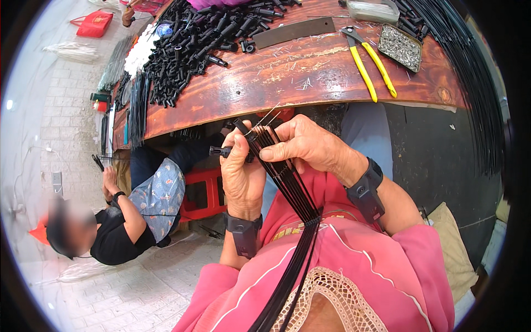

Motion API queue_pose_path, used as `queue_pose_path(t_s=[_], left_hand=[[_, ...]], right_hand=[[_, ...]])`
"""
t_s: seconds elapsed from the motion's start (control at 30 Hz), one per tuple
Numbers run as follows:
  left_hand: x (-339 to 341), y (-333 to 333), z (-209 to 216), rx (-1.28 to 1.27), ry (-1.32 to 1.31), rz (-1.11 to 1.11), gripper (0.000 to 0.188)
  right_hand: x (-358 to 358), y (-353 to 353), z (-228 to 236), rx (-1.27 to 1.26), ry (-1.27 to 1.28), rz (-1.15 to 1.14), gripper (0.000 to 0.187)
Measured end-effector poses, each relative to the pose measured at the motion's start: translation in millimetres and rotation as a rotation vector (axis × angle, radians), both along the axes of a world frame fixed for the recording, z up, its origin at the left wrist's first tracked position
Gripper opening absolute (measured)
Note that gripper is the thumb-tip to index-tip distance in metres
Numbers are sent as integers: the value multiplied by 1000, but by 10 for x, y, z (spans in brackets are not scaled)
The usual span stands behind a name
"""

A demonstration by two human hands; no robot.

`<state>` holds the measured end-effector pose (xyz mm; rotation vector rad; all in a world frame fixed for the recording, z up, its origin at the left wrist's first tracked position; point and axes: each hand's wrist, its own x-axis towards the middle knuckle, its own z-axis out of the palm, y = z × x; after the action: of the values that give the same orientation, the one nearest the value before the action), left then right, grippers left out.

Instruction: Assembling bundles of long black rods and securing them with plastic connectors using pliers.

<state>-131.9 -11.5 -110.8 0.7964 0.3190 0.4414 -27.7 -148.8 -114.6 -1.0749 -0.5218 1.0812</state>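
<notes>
In the head view, the left hand (243, 177) is curling around a black tube (241, 126), its thumb pressing in close to the tube, while a second black part (219, 150) is poking out sideways, apparently tucked among the fingers. The right hand (310, 145) is pinching the upper part of a bundle of thin black rods (293, 193) between thumb and forefinger; what its other fingers are doing cannot be told. The bundle is hanging between the two hands, fanning out toward its upper ends, drawing together lower down, then running over the pink shirt (395, 260). If the pinch is loosening, the fanned rods could be slipping out of order or crossing, since they are standing apart and little else is visibly steadying them there. Holding two parts in one hand may be crowding the left fingers, so the second part could be dropping past the table's edge (238, 119). The lower rods are lying loose over the shirt, so a turn of the body could be dragging them and tugging the upper ends askew. A thin pale wire (269, 114) is jutting above the bundle and could be pricking a fingertip that is closing carelessly.
</notes>
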Motion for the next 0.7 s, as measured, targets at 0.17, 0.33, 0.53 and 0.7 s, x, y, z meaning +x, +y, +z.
queue_pose_path(t_s=[0.17,0.33,0.53,0.7], left_hand=[[10,33,47,12,-24,-75,27],[14,59,71,25,-92,-46,23],[21,15,29,-40,-107,-47,37],[33,-79,37,-126,-159,-104,40]], right_hand=[[-32,23,-10,15,-57,-32,25],[-48,65,-19,43,-69,-60,24],[-64,63,-29,84,-77,-59,25],[-35,116,-187,96,88,0,25]])
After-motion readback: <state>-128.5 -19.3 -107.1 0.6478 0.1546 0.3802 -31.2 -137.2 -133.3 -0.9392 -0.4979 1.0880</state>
